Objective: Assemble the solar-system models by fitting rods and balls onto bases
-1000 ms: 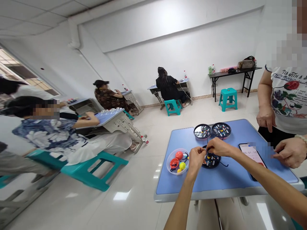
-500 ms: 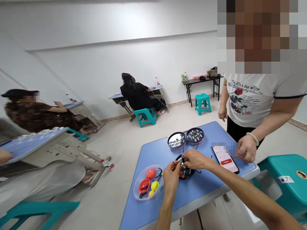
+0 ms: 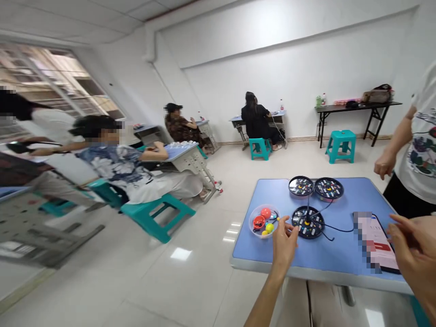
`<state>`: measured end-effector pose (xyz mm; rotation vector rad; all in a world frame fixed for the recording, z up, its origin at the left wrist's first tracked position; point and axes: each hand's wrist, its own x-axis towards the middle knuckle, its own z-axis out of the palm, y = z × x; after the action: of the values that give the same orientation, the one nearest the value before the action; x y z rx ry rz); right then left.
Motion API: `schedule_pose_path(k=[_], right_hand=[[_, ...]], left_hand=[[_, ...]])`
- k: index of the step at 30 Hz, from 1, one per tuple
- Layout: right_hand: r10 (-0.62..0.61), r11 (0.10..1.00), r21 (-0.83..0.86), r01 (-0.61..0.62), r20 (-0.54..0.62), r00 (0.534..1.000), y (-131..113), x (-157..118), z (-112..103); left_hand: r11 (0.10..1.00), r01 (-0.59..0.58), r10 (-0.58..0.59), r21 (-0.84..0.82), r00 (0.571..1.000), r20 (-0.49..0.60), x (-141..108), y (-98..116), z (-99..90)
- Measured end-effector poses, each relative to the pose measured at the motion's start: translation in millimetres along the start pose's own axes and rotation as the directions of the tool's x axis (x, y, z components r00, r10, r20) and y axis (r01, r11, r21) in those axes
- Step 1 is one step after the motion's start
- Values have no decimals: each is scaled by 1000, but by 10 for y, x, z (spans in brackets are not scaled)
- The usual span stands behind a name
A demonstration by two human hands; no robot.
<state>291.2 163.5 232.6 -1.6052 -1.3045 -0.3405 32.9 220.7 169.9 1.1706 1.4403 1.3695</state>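
Observation:
My left hand (image 3: 285, 240) is over the table between a clear plastic bowl and the nearest black round disc (image 3: 315, 230), its fingers apart and nothing visible in them. That disc has small labels and dots on its face, and several black bendable stems spread from its middle. The bowl (image 3: 251, 223) holds red and yellow ball-like pieces (image 3: 265, 212) and small black parts. My right hand (image 3: 413, 250) is raised at the right beside a phone (image 3: 379, 245), fingers spread and holding nothing I can see. Two similar discs, a left one (image 3: 301, 190) and a right one (image 3: 329, 193), lie behind.
The blue table (image 3: 265, 261) carries these things. A person in a white printed shirt (image 3: 424, 150) stands at its right side. Beyond are a teal stool (image 3: 341, 144), a black side table (image 3: 361, 109) with bags and bottles, and several people sitting at other desks on the left.
The view has swung left. Both hands have come away from the near disc: my left toward the bowl, my right out past the phone. The disc's stems are now left free.

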Motion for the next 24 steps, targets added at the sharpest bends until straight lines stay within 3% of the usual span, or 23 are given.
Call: schedule_pose_path(k=[3, 5, 7, 9, 12, 14, 19, 24], right_hand=[[-207, 949, 264, 172, 108, 972, -400, -185, 46], [-375, 849, 476, 229, 238, 896, -715, -318, 203], [-467, 824, 536, 183, 461, 754, -1017, -413, 449], [-519, 838, 502, 212, 615, 594, -1289, -451, 745], [-503, 850, 342, 401, 754, 423, -1611, -414, 1195], [-454, 795, 223, 563, 836, 310, -1752, -362, 1458], [-452, 718, 239, 653, 874, 177, -1842, -315, 1885], [-447, 686, 275, 674, 890, 92, -1806, -330, 2016]], left_hand=[[981, -103, 120, 162, 988, -95, -128, 13, -320], [933, -164, 229, 321, 957, -176, -124, 18, -585], [852, -189, 328, 489, 920, -216, -47, 16, -833], [760, -229, 412, 608, 894, -179, 70, 6, -1017], [647, -314, 456, 695, 890, -23, 234, -13, -1142], [590, -349, 432, 728, 898, 80, 305, -19, -1154], [512, -345, 341, 787, 922, 183, 359, 14, -1140], [439, -309, 235, 843, 946, 225, 383, 86, -1153]])
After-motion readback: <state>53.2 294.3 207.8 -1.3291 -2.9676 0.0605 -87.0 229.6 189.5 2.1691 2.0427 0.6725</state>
